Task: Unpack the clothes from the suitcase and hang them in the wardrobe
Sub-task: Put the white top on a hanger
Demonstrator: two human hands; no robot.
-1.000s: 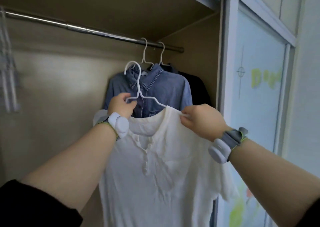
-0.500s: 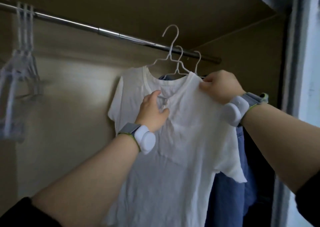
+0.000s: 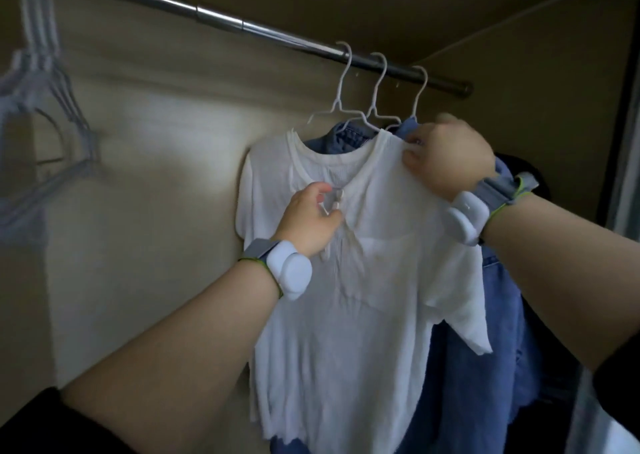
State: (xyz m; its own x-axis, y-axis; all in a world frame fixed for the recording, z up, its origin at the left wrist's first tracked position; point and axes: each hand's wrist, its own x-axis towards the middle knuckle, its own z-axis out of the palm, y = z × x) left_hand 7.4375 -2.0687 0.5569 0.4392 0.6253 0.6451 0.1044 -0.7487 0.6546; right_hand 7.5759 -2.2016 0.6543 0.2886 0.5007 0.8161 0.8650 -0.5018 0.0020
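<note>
The white shirt (image 3: 363,297) hangs on a white hanger (image 3: 341,83). Its hook appears to sit over the wardrobe rail (image 3: 221,20). I judge the hanging step nearly complete, with straightening and release left.

Grip state:
- My left grip (image 3: 308,218) is pinched on the buttoned placket at the shirt's front centre.
- My right grip (image 3: 450,159) is clamped on the shoulder fabric beside the collar, at the hanger's right arm.

Governing relation: the hook lies above and between both grips, and the shirt body drops straight below them, its front turned toward me. The hanger's long axis runs from one shoulder to the other, roughly level. The right grip holds one end of it; the left shoulder is unsupported by either grip.

Surroundings:
- A denim shirt (image 3: 502,315) on the neighbouring hanger touches the white shirt from behind, close against my right grip.
- A dark garment (image 3: 519,169) hangs beyond it.
- Spare hangers (image 3: 45,90), blurred, hang well apart at the rail's left end.

In my judgement, the right grip should withdraw toward me, because the denim collar and the adjacent hooks could snag.
</note>
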